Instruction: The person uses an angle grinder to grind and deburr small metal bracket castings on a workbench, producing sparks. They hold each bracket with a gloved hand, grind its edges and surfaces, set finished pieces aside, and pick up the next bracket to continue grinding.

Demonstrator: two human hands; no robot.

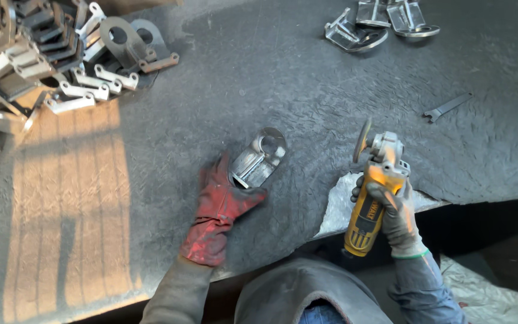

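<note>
- Right hand (400,219), grey-gloved, is closed around a yellow angle grinder (374,198), disc upward.
- Left hand (220,207), red-gloved, grips the near end of a metal bracket (260,157) lying on the dark worktable (307,84).
- Further off: spanner (448,107), bracket pile (49,54), three brackets (382,24).

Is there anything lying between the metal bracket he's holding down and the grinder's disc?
No. In the head view, only bare dark mat separates the metal bracket from the grinder's disc.
</note>
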